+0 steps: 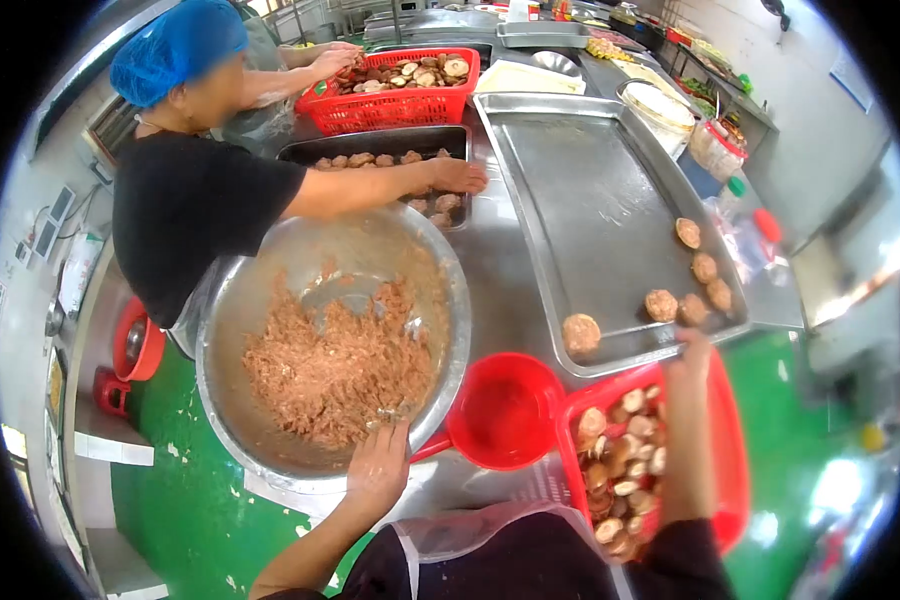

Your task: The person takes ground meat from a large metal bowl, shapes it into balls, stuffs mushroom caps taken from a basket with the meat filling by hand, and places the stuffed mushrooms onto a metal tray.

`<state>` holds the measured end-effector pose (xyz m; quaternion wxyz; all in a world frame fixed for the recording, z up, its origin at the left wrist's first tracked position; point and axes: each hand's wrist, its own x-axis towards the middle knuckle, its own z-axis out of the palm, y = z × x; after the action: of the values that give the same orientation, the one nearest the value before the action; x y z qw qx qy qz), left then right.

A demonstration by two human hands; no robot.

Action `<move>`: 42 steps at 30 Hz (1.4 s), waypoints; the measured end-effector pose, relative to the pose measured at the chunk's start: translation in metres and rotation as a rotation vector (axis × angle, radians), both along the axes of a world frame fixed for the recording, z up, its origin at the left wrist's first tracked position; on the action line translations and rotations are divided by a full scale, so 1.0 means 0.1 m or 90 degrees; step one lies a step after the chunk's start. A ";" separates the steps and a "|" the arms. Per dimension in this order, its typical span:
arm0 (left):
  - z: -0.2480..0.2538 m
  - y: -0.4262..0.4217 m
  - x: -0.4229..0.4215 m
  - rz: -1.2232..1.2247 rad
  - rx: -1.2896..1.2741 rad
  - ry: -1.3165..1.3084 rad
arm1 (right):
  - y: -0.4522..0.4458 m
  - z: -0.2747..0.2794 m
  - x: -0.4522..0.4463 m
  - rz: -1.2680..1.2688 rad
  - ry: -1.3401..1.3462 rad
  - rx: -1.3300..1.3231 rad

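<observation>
My left hand (pixel 378 468) lies over the near rim of a large steel bowl (pixel 220 400), its fingers stretched towards the minced meat mixture (pixel 340 370) inside; a small shiny patch by the fingertips is unclear. My right hand (pixel 688 360) reaches over a red basket (pixel 727 450) to the near edge of a big steel tray (pixel 610 190). Its blurred fingertips are close to a meat-filled mushroom (pixel 692 309); whether they touch it I cannot tell. Several more filled mushrooms (pixel 661 305) sit on the tray. Mushroom caps (pixel 620 460) fill part of the basket.
Between bowl and basket stands a red dipper (pixel 500 410). At the left, a co-worker in a blue cap (pixel 178 52) stretches an arm over a dark tray (pixel 300 152) of filled mushrooms. Behind it, another person's hands touch a red basket (pixel 400 112) of mushrooms.
</observation>
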<state>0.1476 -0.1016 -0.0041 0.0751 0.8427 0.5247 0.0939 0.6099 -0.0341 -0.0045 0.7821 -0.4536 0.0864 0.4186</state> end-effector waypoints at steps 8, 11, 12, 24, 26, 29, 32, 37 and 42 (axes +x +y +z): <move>-0.08 -0.05 -0.04 -0.039 0.150 0.084 | 0.28 -0.11 -0.28 0.023 -0.024 0.013; -0.04 -0.05 -0.01 -0.032 0.136 0.067 | 0.34 -0.23 -0.34 0.041 0.001 0.020; -0.04 -0.05 -0.02 -0.036 0.132 0.062 | 0.36 -0.26 -0.36 0.052 0.024 0.040; -0.07 -0.05 0.01 -0.039 0.142 0.041 | 0.47 -0.23 -0.54 0.067 0.050 0.037; -0.06 -0.06 0.01 -0.012 0.054 0.029 | 0.52 -0.30 -0.50 0.073 0.055 0.031; -0.10 -0.06 -0.01 -0.014 0.052 0.003 | 0.61 -0.40 -0.49 0.087 0.038 0.048; -0.08 -0.05 0.00 -0.031 0.093 0.008 | 0.69 -0.36 -0.56 0.095 0.028 0.038; -0.10 -0.03 -0.01 -0.020 0.072 0.014 | 1.03 -0.59 -0.47 0.141 0.049 0.033; -0.09 -0.01 -0.01 -0.023 0.081 0.020 | 1.36 -0.87 -0.39 0.172 0.012 0.016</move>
<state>0.1470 -0.1027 -0.0127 0.0151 0.8567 0.5033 0.1122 0.5709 0.1018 -0.0911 0.7233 -0.4470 0.0263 0.5256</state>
